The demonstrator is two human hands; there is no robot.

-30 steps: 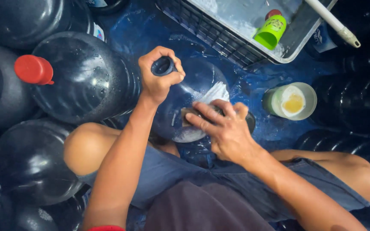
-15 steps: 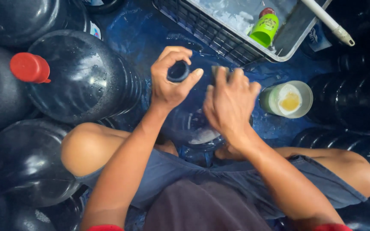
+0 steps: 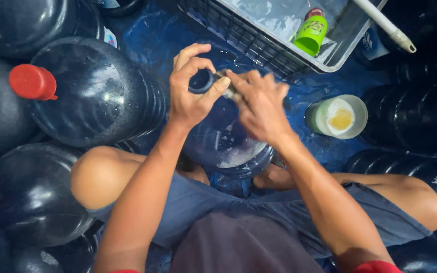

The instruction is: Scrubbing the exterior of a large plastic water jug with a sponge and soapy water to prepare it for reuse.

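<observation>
A large clear blue water jug (image 3: 228, 146) stands upright between my knees, with foamy water low inside it. My left hand (image 3: 190, 93) is wrapped around the jug's neck, fingers ringing the open mouth (image 3: 201, 81). My right hand (image 3: 259, 103) is at the rim of the mouth, fingers pinched on a small dark item I cannot make out. Both thumbs nearly touch beside the opening.
Dark water jugs crowd the left side, one with a red cap (image 3: 31, 82). More jugs stand at the right (image 3: 421, 116). A grey crate (image 3: 259, 45) at the top holds water and a green bottle (image 3: 312, 34). A white cup of yellowish liquid (image 3: 337, 117) sits on the blue floor.
My right hand rose from the jug's shoulder up to its mouth and now meets my left hand there. My left hand stayed on the neck.
</observation>
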